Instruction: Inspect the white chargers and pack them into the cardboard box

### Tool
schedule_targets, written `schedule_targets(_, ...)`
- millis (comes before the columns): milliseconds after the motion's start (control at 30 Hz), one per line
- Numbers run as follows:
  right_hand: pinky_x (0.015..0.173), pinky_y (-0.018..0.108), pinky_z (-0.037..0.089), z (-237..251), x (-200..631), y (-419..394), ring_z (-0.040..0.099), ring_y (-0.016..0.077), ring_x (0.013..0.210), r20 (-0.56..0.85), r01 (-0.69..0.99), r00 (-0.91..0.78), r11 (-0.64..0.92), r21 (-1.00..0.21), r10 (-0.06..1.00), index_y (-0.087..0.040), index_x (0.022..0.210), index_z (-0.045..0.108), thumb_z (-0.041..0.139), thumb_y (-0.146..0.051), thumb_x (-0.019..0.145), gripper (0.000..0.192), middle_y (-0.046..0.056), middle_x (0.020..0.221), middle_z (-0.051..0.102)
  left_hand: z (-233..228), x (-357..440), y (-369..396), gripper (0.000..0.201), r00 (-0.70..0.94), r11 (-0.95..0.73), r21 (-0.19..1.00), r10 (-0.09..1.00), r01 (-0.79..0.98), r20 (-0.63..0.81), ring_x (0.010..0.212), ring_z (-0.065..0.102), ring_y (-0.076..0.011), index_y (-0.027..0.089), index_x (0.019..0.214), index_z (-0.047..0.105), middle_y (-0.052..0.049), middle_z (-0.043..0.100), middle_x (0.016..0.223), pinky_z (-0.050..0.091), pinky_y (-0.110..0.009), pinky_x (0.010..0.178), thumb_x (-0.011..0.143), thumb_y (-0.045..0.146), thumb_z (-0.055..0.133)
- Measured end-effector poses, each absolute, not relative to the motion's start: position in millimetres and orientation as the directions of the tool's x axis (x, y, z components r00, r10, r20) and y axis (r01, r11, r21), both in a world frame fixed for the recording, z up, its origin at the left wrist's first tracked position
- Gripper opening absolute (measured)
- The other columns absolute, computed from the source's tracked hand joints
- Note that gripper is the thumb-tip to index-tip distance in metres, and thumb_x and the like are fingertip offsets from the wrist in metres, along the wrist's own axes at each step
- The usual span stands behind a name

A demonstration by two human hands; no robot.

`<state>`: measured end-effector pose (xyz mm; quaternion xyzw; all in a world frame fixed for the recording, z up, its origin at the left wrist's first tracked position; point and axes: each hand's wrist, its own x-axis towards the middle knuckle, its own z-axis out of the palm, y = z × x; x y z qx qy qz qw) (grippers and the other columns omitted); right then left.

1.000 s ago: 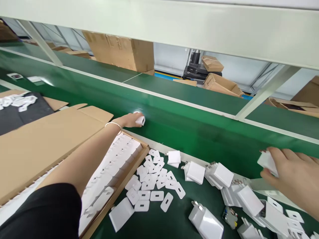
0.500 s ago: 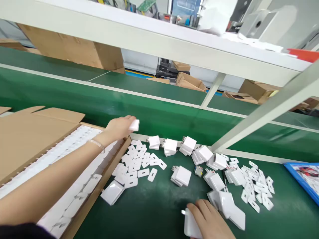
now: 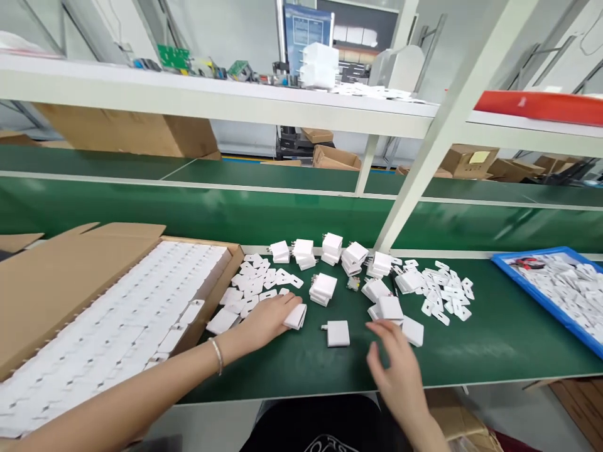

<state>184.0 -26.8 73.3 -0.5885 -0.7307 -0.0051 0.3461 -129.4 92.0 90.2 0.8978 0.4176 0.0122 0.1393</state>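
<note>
My left hand (image 3: 273,319) is closed around a white charger (image 3: 296,317) just above the table, beside a heap of flat white plates (image 3: 254,285) with slots. To its right, a single white charger with prongs (image 3: 338,334) lies flat, touched by neither hand. My right hand (image 3: 396,361) is empty, thumb and fingers apart, its fingertips close to a small stack of white chargers (image 3: 390,309). Further stacks of chargers (image 3: 323,287) stand in a rough arc behind. Another white charger (image 3: 222,321) lies by the carton, partly behind my left arm.
At left stands an open cardboard carton (image 3: 219,285) with rows of white pieces inside. A blue tray (image 3: 537,285) of white parts sits at right, near a second heap of slotted plates (image 3: 447,292). A slanted post (image 3: 414,163) and shelf (image 3: 226,100) rise behind.
My left hand has come from over the carton's far corner down to the table with a charger. My right hand has let go of a charger, which lies on the table. The view has shifted.
</note>
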Motion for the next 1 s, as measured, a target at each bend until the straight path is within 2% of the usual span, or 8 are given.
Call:
schedule_targets(100, 0.091, 0.041, 0.059, 65.7, 246.5, -27.9, 0.068, 0.0277, 0.109, 0.566, 0.893, 0.163, 0.123, -0.432, 0.808, -0.023, 0.120, 0.068, 0.046, -0.018, 0.098, 0.031, 0.011, 0.116, 0.068, 87.9, -123.9, 87.3, 0.049, 0.680, -0.648, 0.251, 0.730, 0.720, -0.066, 0.118, 0.070, -0.0346, 0.018, 0.140, 0.057, -0.017, 0.063, 0.143, 0.059, -0.047, 0.097, 0.092, 0.010, 0.057)
schedule_targets(167, 0.083, 0.041, 0.059, 50.7, 292.5, -20.6, 0.068, 0.0271, 0.096, 0.546, 0.887, 0.300, -0.019, -0.461, 0.782, -0.020, 0.113, 0.071, 0.047, -0.020, 0.093, 0.032, 0.012, 0.109, 0.067, 91.4, -124.3, 81.9, 0.043, 0.668, -0.637, 0.274, 0.743, 0.721, -0.030, 0.117, 0.070, -0.0340, 0.018, 0.140, 0.058, -0.017, 0.063, 0.142, 0.060, -0.046, 0.095, 0.098, 0.015, 0.052)
schedule_targets(267, 0.084, 0.046, 0.058, 29.3, 343.9, -3.7, 0.064, 0.0284, 0.090, 0.500, 0.874, 0.386, -0.134, -0.468, 0.775, -0.017, 0.116, 0.074, 0.051, -0.033, 0.090, 0.037, 0.014, 0.106, 0.064, 104.4, -123.3, 68.8, 0.034, 0.618, -0.580, 0.404, 0.785, 0.708, 0.045, 0.109, 0.072, -0.0305, 0.021, 0.133, 0.063, -0.014, 0.066, 0.134, 0.061, -0.041, 0.088, 0.105, 0.024, 0.044)
schedule_targets(400, 0.097, 0.054, 0.053, 19.5, 363.0, 16.0, 0.059, 0.0358, 0.106, 0.496, 0.943, 0.274, -0.130, -0.305, 0.824, -0.018, 0.124, 0.077, 0.057, -0.052, 0.093, 0.049, 0.017, 0.115, 0.060, 119.5, -110.9, 44.4, 0.029, 0.581, -0.468, 0.708, 0.808, 0.529, 0.101, 0.113, 0.070, -0.0263, 0.027, 0.130, 0.065, -0.010, 0.066, 0.133, 0.060, -0.036, 0.088, 0.107, 0.028, 0.047)
schedule_targets(533, 0.096, 0.052, 0.053, 15.6, 358.0, 21.8, 0.059, 0.0343, 0.103, 0.468, 0.980, 0.157, -0.078, -0.184, 0.869, -0.019, 0.119, 0.079, 0.053, -0.048, 0.100, 0.044, 0.018, 0.119, 0.062, 117.2, -92.2, 19.7, 0.029, 0.525, -0.391, 0.877, 0.827, 0.281, 0.201, 0.126, 0.064, -0.0277, 0.029, 0.133, 0.062, -0.012, 0.063, 0.138, 0.060, -0.038, 0.097, 0.106, 0.026, 0.053)
schedule_targets(633, 0.100, 0.054, 0.052, 8.4, 360.5, 20.7, 0.061, 0.0360, 0.112, 0.499, 0.988, 0.073, 0.007, -0.157, 0.863, -0.020, 0.116, 0.079, 0.049, -0.044, 0.102, 0.041, 0.019, 0.128, 0.064, 114.8, -79.9, 4.7, 0.029, 0.490, -0.370, 0.910, 0.838, 0.186, 0.241, 0.125, 0.064, -0.0276, 0.029, 0.134, 0.061, -0.012, 0.063, 0.136, 0.059, -0.039, 0.099, 0.107, 0.025, 0.053)
schedule_targets(767, 0.106, 0.054, 0.051, 0.5, 372.6, 20.2, 0.062, 0.0368, 0.125, 0.525, 0.982, 0.058, 0.048, -0.185, 0.849, -0.019, 0.132, 0.071, 0.043, -0.039, 0.105, 0.045, 0.018, 0.136, 0.068, 117.6, -70.3, -8.3, 0.029, 0.471, -0.358, 0.922, 0.846, 0.150, 0.252, 0.128, 0.061, -0.0273, 0.031, 0.135, 0.060, -0.012, 0.062, 0.137, 0.056, -0.041, 0.105, 0.109, 0.023, 0.051)
schedule_targets(1000, 0.096, 0.053, 0.054, 1.7, 397.7, 16.2, 0.069, 0.0365, 0.101, 0.556, 0.989, 0.083, 0.002, -0.151, 0.827, -0.012, 0.120, 0.073, 0.043, -0.032, 0.097, 0.043, 0.020, 0.117, 0.077, 117.4, -66.3, -18.8, 0.034, 0.402, -0.420, 0.877, 0.863, 0.232, 0.307, 0.131, 0.058, -0.0270, 0.030, 0.134, 0.054, -0.012, 0.057, 0.139, 0.053, -0.044, 0.110, 0.106, 0.012, 0.046)
